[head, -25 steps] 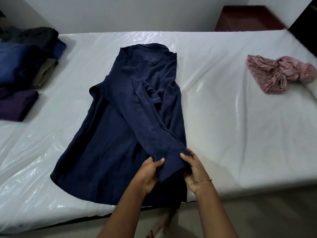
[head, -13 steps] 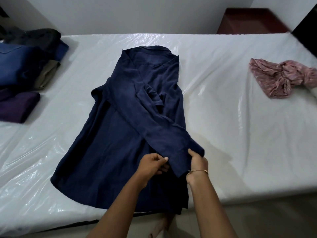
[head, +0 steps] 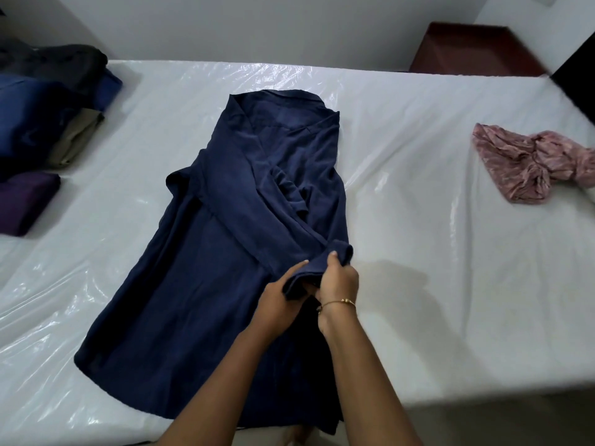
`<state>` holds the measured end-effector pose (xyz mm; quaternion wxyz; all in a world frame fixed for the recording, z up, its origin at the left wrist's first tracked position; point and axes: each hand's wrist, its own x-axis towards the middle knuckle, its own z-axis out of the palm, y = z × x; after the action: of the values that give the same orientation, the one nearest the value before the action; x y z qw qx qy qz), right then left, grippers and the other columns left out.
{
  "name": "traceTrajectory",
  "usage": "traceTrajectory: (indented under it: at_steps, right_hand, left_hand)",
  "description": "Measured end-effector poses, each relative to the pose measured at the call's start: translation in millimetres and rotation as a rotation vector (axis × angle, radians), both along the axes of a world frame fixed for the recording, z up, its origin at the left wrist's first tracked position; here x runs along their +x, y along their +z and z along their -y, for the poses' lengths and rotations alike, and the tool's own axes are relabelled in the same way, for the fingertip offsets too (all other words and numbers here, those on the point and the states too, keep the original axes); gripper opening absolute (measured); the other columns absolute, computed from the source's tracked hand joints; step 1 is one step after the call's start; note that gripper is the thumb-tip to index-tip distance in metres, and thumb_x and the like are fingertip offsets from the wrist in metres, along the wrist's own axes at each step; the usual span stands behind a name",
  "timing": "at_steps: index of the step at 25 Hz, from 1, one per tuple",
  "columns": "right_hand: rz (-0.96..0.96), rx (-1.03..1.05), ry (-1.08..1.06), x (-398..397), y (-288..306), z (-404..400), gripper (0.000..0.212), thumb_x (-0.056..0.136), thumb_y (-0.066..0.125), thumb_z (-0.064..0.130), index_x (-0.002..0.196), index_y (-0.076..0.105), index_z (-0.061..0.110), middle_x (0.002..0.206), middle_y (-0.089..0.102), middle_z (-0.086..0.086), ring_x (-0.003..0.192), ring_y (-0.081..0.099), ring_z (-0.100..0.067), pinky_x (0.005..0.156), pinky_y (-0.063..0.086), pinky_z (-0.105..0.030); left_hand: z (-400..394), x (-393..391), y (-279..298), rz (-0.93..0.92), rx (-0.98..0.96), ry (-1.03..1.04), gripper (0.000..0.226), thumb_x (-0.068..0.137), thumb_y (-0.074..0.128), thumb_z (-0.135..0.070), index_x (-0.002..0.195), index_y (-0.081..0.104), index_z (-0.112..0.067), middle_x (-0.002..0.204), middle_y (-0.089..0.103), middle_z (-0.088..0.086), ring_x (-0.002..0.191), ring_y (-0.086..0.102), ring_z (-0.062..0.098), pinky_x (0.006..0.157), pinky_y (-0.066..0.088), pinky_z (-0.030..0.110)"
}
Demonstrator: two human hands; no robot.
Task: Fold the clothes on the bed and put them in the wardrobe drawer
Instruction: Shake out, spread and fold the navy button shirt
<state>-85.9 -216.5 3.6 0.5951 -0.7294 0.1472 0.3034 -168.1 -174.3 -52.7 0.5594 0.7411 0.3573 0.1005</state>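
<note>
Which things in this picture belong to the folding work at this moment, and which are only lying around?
In the job now:
- navy shirt, spread on the bed
- its sleeve cuff, held by the left hand and the right hand

Lying about:
- crumpled pink garment, unfolded
- stack of folded clothes
- folded purple garment
- brown wooden furniture

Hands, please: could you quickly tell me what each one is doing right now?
Left hand: closed, holding the sleeve cuff.
Right hand: closed, holding the same cuff.

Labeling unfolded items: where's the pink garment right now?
Head view, far right: the crumpled pink garment lies on the bed, apart from the navy shirt at centre.
</note>
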Motion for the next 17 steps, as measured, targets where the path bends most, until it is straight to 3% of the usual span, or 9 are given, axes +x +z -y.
traceTrajectory:
  at_steps: [3,6,8,11,14,17]
  right_hand:
    - [-0.07,0.085,0.088,5,11,-44,0.027,0.097,0.044,0.027,0.075,0.051,0.014,0.086,0.06,-0.009,0.093,0.062,-0.035,0.087,0.051,-0.052]
    - [-0.184,0.218,0.15,13,27,-89,0.027,0.099,0.041,0.024,0.076,0.048,0.012,0.078,0.058,-0.007,0.084,0.062,-0.027,0.075,0.056,-0.043]
    - [-0.211,0.293,0.18,18,37,-117,0.025,0.1,0.04,0.024,0.08,0.048,0.011,0.084,0.058,-0.009,0.087,0.062,-0.028,0.068,0.057,-0.036]
    - [-0.161,0.274,0.23,29,40,-168,0.024,0.1,0.039,0.027,0.084,0.048,0.011,0.091,0.056,-0.01,0.097,0.061,-0.032,0.071,0.056,-0.038]
    - [-0.144,0.285,0.229,39,37,-212,0.023,0.1,0.038,0.03,0.092,0.047,0.01,0.107,0.056,-0.014,0.103,0.06,-0.032,0.066,0.056,-0.033]
    - [-0.182,0.264,0.225,55,33,-248,0.029,0.1,0.038,0.032,0.081,0.048,0.011,0.097,0.056,-0.011,0.107,0.059,-0.033,0.073,0.056,-0.037]
  left_hand:
    - [-38,4,9,0.117,-0.149,0.263,0.03,0.093,0.047,-0.004,0.106,0.064,-0.026,0.106,0.069,0.002,0.093,0.063,0.011,0.079,0.05,0.016]
    - [-85,10,23,0.191,-0.27,0.365,0.029,0.092,0.045,-0.001,0.104,0.068,-0.014,0.097,0.07,0.005,0.087,0.065,0.015,0.073,0.052,0.021]
    - [-116,15,30,0.167,-0.282,0.44,0.025,0.091,0.045,-0.001,0.095,0.067,-0.01,0.091,0.07,0.005,0.084,0.064,0.016,0.07,0.052,0.02]
    - [-165,30,36,0.181,-0.34,0.497,0.02,0.089,0.045,-0.002,0.088,0.064,-0.002,0.084,0.068,0.011,0.077,0.063,0.021,0.07,0.052,0.028]
    - [-206,46,45,0.204,-0.356,0.516,0.022,0.092,0.047,-0.005,0.078,0.063,-0.011,0.072,0.067,0.001,0.064,0.063,0.009,0.058,0.051,0.019]
    - [-242,64,44,0.24,-0.442,0.512,0.017,0.094,0.051,-0.013,0.085,0.066,-0.014,0.079,0.07,0.001,0.072,0.066,0.012,0.063,0.053,0.021]
